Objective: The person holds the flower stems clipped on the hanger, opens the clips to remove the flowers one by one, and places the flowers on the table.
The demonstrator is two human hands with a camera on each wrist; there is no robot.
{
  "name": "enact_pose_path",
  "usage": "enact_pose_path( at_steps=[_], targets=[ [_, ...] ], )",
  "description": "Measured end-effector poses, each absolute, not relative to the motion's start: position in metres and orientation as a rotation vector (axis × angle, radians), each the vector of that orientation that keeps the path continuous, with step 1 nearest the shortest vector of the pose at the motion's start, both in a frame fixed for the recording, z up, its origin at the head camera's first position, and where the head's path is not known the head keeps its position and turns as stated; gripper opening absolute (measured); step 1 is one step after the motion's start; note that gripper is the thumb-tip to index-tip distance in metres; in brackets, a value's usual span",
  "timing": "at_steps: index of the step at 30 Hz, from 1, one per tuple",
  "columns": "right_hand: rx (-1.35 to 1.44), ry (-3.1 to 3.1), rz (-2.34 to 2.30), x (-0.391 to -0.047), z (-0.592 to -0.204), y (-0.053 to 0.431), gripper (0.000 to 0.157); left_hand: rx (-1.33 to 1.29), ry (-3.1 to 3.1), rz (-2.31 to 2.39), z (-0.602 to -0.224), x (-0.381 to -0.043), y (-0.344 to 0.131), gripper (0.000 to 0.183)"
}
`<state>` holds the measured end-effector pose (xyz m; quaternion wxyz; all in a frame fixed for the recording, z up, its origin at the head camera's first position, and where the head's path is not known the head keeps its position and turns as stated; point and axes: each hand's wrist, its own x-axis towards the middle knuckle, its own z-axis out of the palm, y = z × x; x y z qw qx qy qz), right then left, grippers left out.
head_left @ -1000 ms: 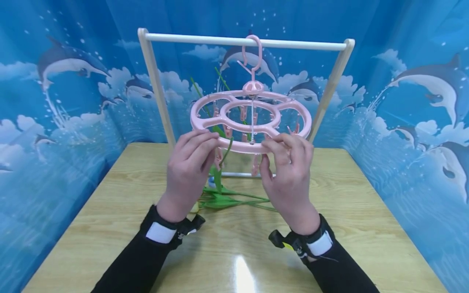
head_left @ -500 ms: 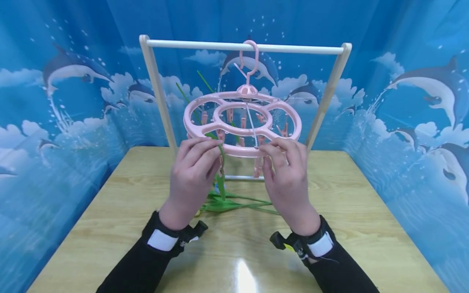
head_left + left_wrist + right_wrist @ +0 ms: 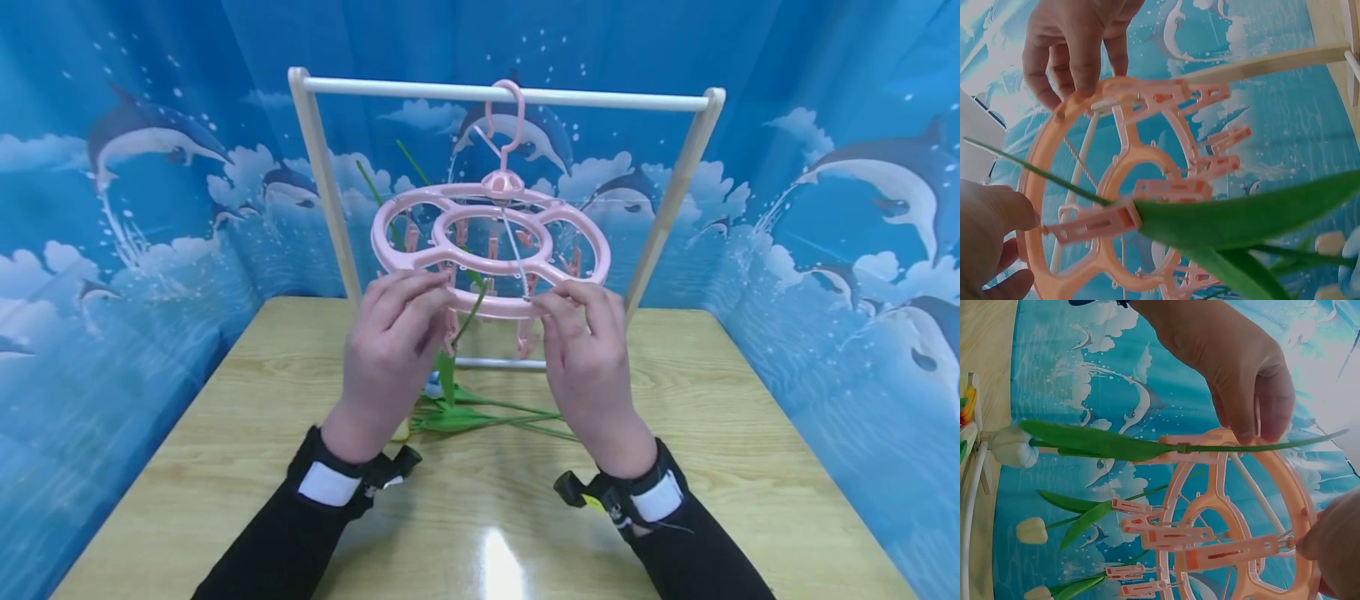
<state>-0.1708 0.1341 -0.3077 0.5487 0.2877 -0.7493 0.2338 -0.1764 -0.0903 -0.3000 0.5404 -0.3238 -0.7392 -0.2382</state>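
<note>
A pink round clip hanger (image 3: pixel 491 310) hangs by its hook from a white rod. My left hand (image 3: pixel 390 350) pinches the front left of its rim, thumb on the near face in the left wrist view. My right hand (image 3: pixel 588 358) holds the same rim farther right, fingertips bent over it. Beside my left hand, a pink clothespin (image 3: pixel 1094 224) grips the stem of an artificial tulip, whose green leaf (image 3: pixel 1260 215) and pale blue head (image 3: pixel 1015 447) point down. Two pale yellow tulips, one with its head (image 3: pixel 1032 530) plainly visible, also hang head down from pegs farther round.
The wooden rack (image 3: pixel 678 192) stands at the back of the table (image 3: pixel 225 433), its white rod (image 3: pixel 405 85) across the top. More green stems (image 3: pixel 495 421) lie on the tabletop below the hanger. A blue dolphin-print curtain (image 3: pixel 120 250) encloses three sides.
The hanger has shifted slightly left and turned a little under both hands, its pegs moving with it. Both hands stay at the front rim. The stem beside my left hand has swung.
</note>
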Motion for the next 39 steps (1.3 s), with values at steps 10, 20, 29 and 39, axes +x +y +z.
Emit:
enact_pose_path(
  at_steps=[10,20,29,39],
  targets=[
    [0.668,-1.781,0.543,-0.169,-0.306,0.137,0.018,-0.722,-1.772,-0.58,-0.297,-0.178,-0.099,0.014],
    [0.691,-1.754,0.547,-0.166,-0.304,0.136,0.026,-0.774,-1.767,-0.577,-0.299,-0.177,-0.091,0.017],
    [0.68,-1.758,0.512,-0.165,-0.305,0.133,0.022,-0.792,-1.776,-0.538,-0.302,-0.172,-0.083,0.019],
    [0.685,-1.764,0.508,-0.165,-0.305,0.134,0.023,-0.801,-1.77,-0.572,-0.302,-0.172,-0.082,0.019]
  ],
)
